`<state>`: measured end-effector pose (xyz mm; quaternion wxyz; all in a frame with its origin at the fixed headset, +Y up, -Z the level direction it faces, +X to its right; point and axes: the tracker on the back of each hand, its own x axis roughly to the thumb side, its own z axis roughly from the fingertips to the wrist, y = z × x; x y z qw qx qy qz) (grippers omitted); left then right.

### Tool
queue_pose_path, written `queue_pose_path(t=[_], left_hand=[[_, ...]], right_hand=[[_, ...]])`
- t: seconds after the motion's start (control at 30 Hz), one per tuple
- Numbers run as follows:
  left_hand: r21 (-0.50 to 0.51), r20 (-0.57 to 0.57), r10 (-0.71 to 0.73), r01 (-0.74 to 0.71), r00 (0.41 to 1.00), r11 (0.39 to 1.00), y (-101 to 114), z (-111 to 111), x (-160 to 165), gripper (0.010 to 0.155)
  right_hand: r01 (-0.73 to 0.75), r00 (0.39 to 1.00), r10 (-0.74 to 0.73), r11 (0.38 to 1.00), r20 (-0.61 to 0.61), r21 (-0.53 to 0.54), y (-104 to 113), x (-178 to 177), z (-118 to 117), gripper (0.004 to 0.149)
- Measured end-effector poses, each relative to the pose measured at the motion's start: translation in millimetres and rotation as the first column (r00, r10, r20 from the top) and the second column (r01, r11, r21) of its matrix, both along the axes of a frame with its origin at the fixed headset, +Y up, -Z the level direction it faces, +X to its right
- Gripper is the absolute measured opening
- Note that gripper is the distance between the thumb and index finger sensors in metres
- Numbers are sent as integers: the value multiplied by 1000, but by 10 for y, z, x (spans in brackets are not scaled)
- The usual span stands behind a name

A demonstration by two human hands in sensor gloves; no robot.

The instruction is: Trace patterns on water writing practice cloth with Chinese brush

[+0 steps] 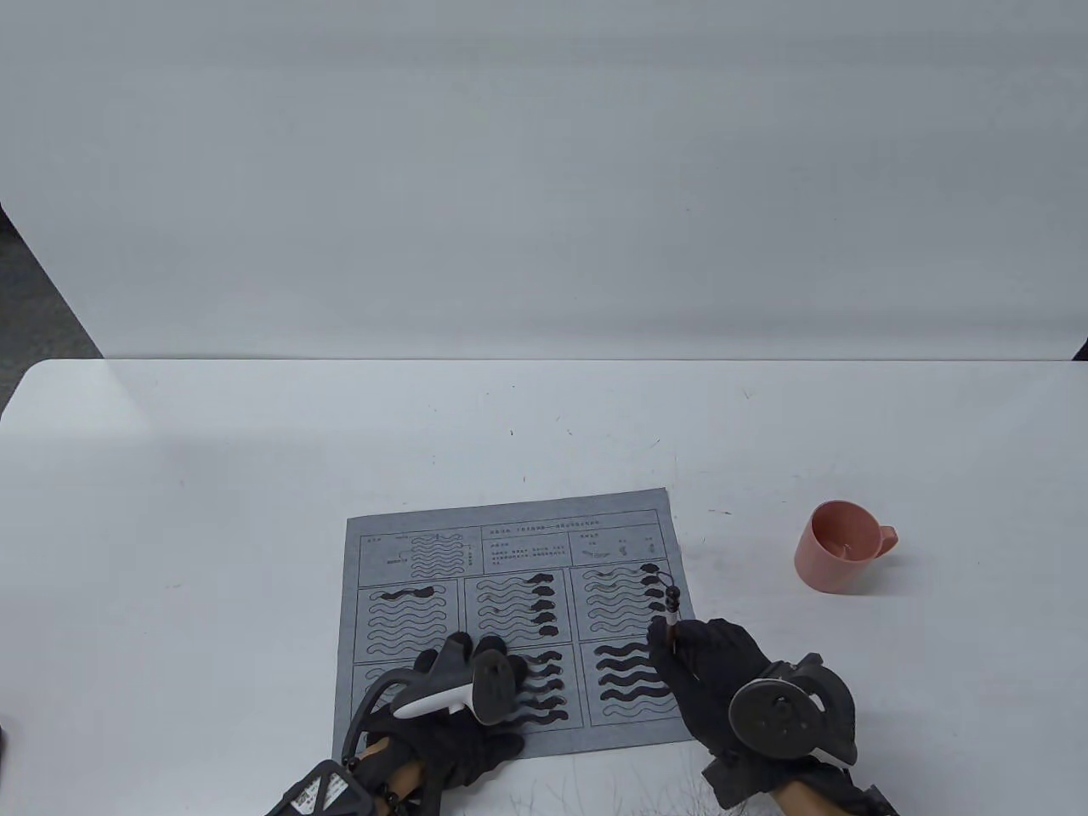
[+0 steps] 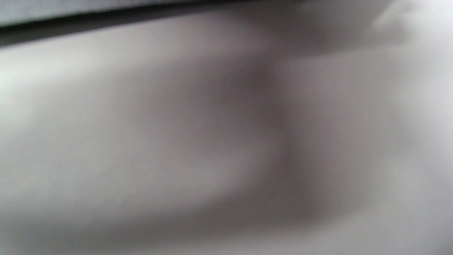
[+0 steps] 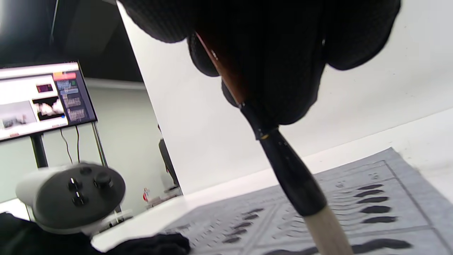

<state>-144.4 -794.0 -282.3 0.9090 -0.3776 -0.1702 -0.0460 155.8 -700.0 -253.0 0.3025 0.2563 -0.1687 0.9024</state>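
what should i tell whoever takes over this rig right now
Right hand: grip on the brush, tip over the lower right panel of the cloth.
Left hand: rests on the cloth's near left part, holding it down; fingers not clearly visible.
Pink cup: on the table, right of the cloth.
Done: lower right panel's waves mostly filled; other panels show only short strokes.
Left: most wave lines in the other panels.
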Motion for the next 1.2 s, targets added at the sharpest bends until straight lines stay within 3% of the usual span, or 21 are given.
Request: queue_pose_path(t=[0.27, 0.6, 0.7, 0.77, 0.97, 1.2], left_hand=[[0, 0, 1, -1, 1000, 1000, -2, 0, 4, 84], [-4, -3, 7, -7, 1000, 1000, -4, -2, 4, 84], [-4, -1, 6, -6, 1000, 1000, -3, -4, 5, 85], [-5, -2, 10, -10, 1000, 1000, -4, -5, 3, 85], [-11, -1, 11, -11, 1000, 1000, -6, -7, 1, 85], [-6, -2, 8, -8, 1000, 1000, -4, -5, 1, 85]], right_hand=[[133, 989, -137, 988, -48, -75, 55, -10, 52, 42], [192, 974, -197, 980, -111, -53, 228, -164, 310, 45], [78, 972, -103, 989, -211, -125, 142, -279, 291, 43], [11, 979, -38, 991, -202, -130, 28, -248, 309, 42], [144, 978, -151, 988, -146, -58, 29, -90, 311, 40], [86, 978, -107, 989, -180, -121, -114, -107, 220, 40]])
